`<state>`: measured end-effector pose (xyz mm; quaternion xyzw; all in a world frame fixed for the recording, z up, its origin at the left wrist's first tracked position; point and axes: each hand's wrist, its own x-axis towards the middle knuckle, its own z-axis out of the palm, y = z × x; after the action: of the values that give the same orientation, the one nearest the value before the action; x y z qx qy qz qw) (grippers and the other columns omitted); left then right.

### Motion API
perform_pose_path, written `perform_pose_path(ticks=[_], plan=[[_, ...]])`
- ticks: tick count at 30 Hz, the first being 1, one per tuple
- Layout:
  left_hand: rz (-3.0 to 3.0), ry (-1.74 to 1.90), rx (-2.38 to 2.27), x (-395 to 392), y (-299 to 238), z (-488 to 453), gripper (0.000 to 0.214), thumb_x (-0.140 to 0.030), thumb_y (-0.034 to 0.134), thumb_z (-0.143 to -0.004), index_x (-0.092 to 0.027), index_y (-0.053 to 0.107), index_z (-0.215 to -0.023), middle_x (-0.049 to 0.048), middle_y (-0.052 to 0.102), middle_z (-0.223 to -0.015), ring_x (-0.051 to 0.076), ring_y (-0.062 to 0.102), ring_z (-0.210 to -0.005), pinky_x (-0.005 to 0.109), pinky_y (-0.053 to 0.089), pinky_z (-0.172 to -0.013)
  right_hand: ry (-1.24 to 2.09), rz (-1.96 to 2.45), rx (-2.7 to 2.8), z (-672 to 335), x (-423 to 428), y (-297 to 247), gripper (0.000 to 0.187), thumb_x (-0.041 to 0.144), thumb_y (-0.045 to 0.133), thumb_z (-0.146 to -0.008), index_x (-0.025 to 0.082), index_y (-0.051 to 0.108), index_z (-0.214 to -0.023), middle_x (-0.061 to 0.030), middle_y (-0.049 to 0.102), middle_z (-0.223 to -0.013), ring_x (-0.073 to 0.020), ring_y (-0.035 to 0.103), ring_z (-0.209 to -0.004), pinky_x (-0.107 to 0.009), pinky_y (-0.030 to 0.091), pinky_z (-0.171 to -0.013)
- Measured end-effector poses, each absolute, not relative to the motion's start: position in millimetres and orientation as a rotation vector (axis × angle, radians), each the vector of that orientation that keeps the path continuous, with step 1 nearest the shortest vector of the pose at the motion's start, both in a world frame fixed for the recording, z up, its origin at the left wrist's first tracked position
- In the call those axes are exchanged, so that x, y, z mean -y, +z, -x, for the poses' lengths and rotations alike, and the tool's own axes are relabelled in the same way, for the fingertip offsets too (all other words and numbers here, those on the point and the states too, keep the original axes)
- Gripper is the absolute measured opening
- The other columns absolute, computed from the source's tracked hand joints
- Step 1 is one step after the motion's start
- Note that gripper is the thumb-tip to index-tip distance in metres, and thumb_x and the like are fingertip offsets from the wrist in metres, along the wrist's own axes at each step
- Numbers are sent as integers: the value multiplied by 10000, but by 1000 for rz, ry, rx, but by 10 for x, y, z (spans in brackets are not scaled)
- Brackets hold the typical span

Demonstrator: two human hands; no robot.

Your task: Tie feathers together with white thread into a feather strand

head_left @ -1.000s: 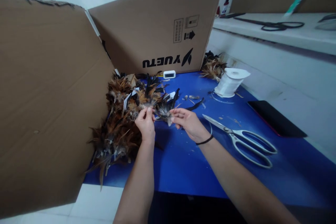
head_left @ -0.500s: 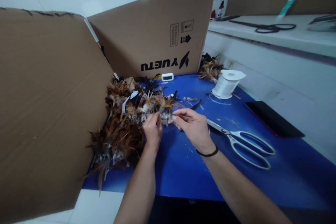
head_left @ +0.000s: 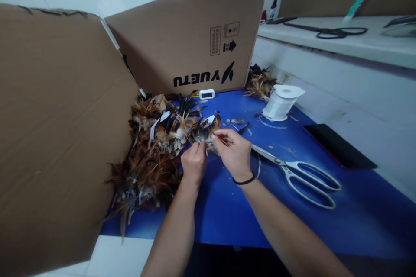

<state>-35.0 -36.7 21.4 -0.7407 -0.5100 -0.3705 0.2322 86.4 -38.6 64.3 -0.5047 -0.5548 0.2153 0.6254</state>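
A heap of brown, black and white feathers lies on the blue table against the cardboard. My left hand is closed, pinching a strip of feathers at the heap's right end. Just to its right, my right hand is also closed, with finger and thumb pinching the same feather strip at its tip. The two hands almost touch. A black band sits on my right wrist.
Large white-handled scissors lie right of my hands. A white spool of ribbon, a black flat object, a small white device and another feather clump sit farther back. Cardboard panels wall the left and rear.
My hands have drawn closer together and shifted slightly away from me along the feather strip. The right hand's fingers have closed tighter on the strip's end.
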Motion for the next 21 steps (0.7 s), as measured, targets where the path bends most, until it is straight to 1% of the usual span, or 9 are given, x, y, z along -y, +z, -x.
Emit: perform_pose_path(ticks=[10,15,21], plan=[[2052,-963,1370,384,223,326,218,-159,432,-894,-147,646,-932,54,606,-676,121,532,-575,248,340,-562,357,1186,1318,-849,379,567,110,248,573,-784,188,658,-818,-30,682,-779,-150,639,-694,-275,516,-706],[2018,-918,1369,386,220,320,198,-166,449,-891,-151,646,-912,41,598,-667,118,524,-567,253,336,-562,307,1174,1326,-836,372,529,98,239,579,-777,187,657,-804,-20,679,-750,-151,637,-668,-275,519,-673],[2027,-919,1373,382,212,317,204,-157,443,-892,-147,642,-936,38,594,-668,117,526,-570,257,337,-560,252,1144,1329,-823,388,536,77,197,574,-770,185,649,-785,-15,670,-728,-141,628,-639,-264,516,-646]])
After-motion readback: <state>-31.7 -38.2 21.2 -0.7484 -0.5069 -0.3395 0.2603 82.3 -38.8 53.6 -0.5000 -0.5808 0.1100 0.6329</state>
